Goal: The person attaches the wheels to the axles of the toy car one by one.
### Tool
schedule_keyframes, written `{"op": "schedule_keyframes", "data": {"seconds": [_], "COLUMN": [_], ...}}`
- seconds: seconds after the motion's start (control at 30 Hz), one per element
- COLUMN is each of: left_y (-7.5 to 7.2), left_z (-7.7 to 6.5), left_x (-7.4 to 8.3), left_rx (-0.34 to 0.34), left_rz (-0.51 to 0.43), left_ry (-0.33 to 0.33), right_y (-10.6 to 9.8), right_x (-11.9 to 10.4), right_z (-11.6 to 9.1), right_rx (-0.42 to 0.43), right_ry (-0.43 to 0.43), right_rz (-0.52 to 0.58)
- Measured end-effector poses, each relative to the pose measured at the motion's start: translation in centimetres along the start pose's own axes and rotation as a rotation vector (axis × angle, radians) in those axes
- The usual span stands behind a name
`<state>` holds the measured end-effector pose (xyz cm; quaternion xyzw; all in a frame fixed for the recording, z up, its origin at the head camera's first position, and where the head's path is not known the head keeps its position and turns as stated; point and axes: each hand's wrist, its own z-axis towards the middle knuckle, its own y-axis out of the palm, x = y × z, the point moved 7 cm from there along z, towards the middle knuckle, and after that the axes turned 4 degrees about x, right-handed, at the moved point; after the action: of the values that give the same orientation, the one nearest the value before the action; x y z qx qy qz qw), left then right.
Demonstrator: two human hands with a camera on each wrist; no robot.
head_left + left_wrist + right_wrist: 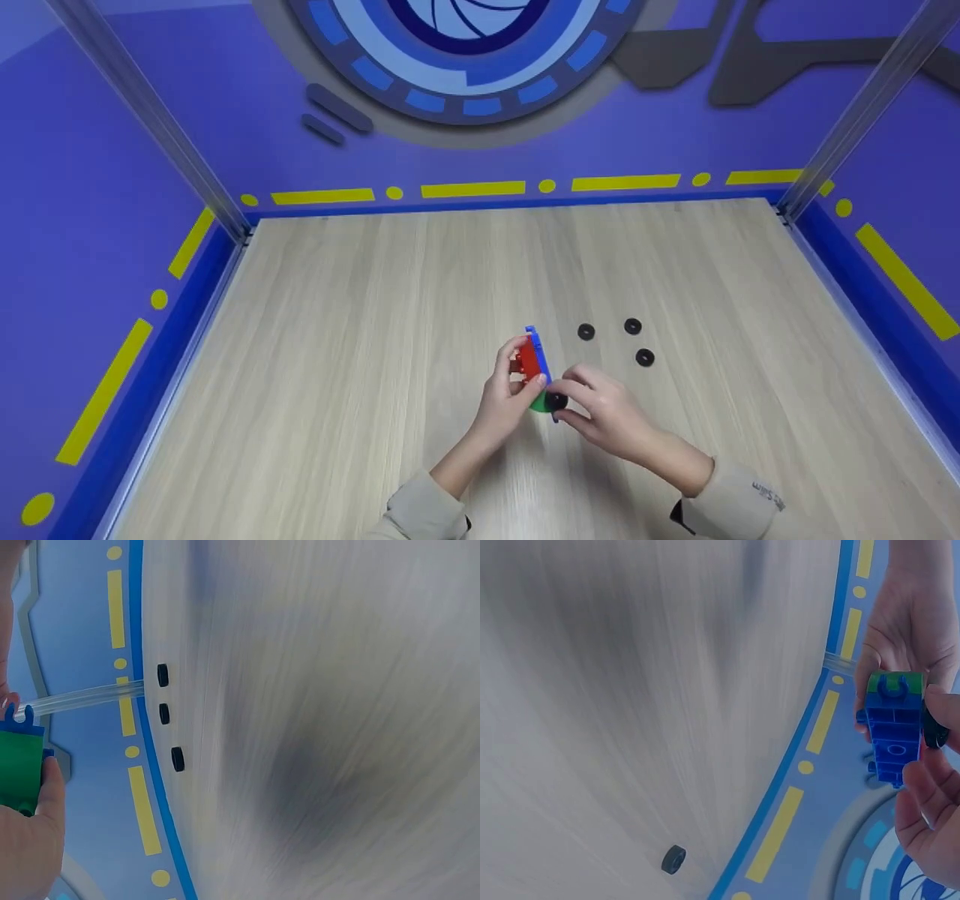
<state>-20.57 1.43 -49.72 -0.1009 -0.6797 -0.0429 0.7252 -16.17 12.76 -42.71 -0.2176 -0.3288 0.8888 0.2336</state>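
Observation:
My left hand (501, 401) grips a small toy vehicle (529, 360) of red, green and blue building blocks, raised over the table. Its blue base (895, 742) faces the right wrist camera, with short axle stubs along one side. Between the thumb and fingers of my right hand (615, 420) is a black wheel (556, 402), held against the side of the base near the green end. Whether it sits on a stub cannot be seen. Up close in the left wrist view is the rounded green block (21, 769).
Three loose black wheels lie on the wooden table beyond my right hand: one nearer the vehicle (586, 331), one farther back (632, 326) and one closer to me (644, 358). Blue printed panels (480, 161) wall the table at the back and both sides.

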Motion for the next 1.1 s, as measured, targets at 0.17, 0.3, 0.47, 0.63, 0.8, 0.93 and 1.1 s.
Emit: {"op": "schedule_keyframes", "data": {"seconds": [0.17, 0.3, 0.47, 0.63, 0.8, 0.93, 1.1], "left_y": [-0.2, -0.2, -0.2, -0.5, -0.5, -0.6, -0.6], "left_z": [-0.1, -0.1, -0.5, -1.1, -1.2, -1.2, -1.3], "left_x": [-0.2, -0.4, 0.0, 2.1, 1.9, 1.9, 1.9], "left_rx": [0.026, 0.024, 0.029, 0.042, 0.042, 0.045, 0.057], "left_rz": [-0.034, -0.029, -0.019, -0.007, -0.011, -0.021, -0.05], "left_ry": [-0.051, -0.066, -0.085, -0.1, -0.11, -0.122, -0.15], "right_y": [0.1, 0.2, 0.3, 0.2, 0.2, 0.2, 0.3], "right_x": [-0.1, -0.1, -0.3, -0.4, -0.5, -0.5, -0.7], "right_z": [-0.2, -0.5, -0.6, -0.7, -0.8, -0.9, -1.1], "right_rx": [-0.01, -0.015, 0.009, 0.014, 0.014, 0.015, 0.063], "right_ry": [-0.005, -0.002, -0.015, -0.025, -0.03, -0.035, -0.052], "right_rz": [-0.007, 0.003, 0.01, 0.004, 0.001, -0.013, 0.004]}}
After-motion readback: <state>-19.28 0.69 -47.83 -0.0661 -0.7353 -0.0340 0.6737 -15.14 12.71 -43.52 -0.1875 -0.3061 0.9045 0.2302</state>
